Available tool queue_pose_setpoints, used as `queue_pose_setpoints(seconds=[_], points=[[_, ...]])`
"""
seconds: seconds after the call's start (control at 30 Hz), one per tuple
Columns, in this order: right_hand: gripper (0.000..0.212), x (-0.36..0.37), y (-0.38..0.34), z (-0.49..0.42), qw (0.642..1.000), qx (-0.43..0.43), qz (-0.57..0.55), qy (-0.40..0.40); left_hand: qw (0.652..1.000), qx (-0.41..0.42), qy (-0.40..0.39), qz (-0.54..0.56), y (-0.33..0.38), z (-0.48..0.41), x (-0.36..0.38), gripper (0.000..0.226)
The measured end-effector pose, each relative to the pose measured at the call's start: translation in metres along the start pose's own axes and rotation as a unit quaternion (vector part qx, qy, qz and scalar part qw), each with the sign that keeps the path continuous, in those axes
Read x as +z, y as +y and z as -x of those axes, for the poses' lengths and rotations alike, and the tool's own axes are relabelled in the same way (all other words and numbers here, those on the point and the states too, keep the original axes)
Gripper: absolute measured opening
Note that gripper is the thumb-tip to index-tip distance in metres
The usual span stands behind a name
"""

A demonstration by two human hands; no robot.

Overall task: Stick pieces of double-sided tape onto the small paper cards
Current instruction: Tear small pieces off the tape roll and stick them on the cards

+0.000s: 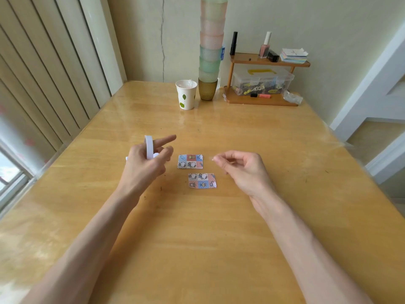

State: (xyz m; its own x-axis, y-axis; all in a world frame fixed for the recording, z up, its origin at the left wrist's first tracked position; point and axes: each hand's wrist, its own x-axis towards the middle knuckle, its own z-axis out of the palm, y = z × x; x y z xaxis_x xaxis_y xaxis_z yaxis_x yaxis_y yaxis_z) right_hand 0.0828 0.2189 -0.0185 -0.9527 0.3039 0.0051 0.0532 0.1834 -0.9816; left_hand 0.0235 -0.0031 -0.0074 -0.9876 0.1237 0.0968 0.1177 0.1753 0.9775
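Two small cartoon-patterned paper cards lie on the wooden table [241, 227]: one card [190, 161] farther from me, the other card [202, 180] nearer and slightly to the right. My left hand [144, 163] hovers left of the far card and grips a white roll of double-sided tape [148, 147], held upright, with the index finger stretched out. My right hand [240, 166] floats right of the cards, thumb and forefinger pinching a tiny clear piece of tape [212, 159].
A white paper cup with leaf prints [186, 94] stands at the back, beside a tall stack of pastel cups [210, 51]. A wooden shelf [260, 99] at the back right carries a clear box, bottles and paper. Window blinds run along the left.
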Motion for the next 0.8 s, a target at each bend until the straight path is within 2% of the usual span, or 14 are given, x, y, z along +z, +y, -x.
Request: queue_pose_setpoints(seconds=[0.1, 0.27, 0.4, 0.57, 0.8], points=[[0.012, 0.001, 0.004, 0.000, 0.997, 0.049, 0.039, -0.043, 0.999, 0.029, -0.015, -0.028, -0.003, -0.001, 0.001, 0.028], [0.012, 0.003, 0.000, 0.004, 0.994, 0.065, 0.053, -0.063, 0.988, 0.091, -0.058, -0.113, -0.010, -0.001, 0.001, 0.018], [0.009, 0.006, 0.000, 0.006, 0.993, 0.080, 0.066, -0.059, 0.959, 0.143, -0.113, -0.218, -0.016, -0.002, -0.001, 0.020], [0.007, 0.008, 0.002, 0.006, 0.993, 0.074, 0.088, -0.033, 0.949, 0.142, -0.156, -0.234, -0.020, 0.000, 0.001, 0.029], [0.015, 0.008, 0.000, 0.008, 0.993, 0.080, 0.082, -0.030, 0.943, 0.136, -0.153, -0.263, -0.027, -0.001, 0.007, 0.030]])
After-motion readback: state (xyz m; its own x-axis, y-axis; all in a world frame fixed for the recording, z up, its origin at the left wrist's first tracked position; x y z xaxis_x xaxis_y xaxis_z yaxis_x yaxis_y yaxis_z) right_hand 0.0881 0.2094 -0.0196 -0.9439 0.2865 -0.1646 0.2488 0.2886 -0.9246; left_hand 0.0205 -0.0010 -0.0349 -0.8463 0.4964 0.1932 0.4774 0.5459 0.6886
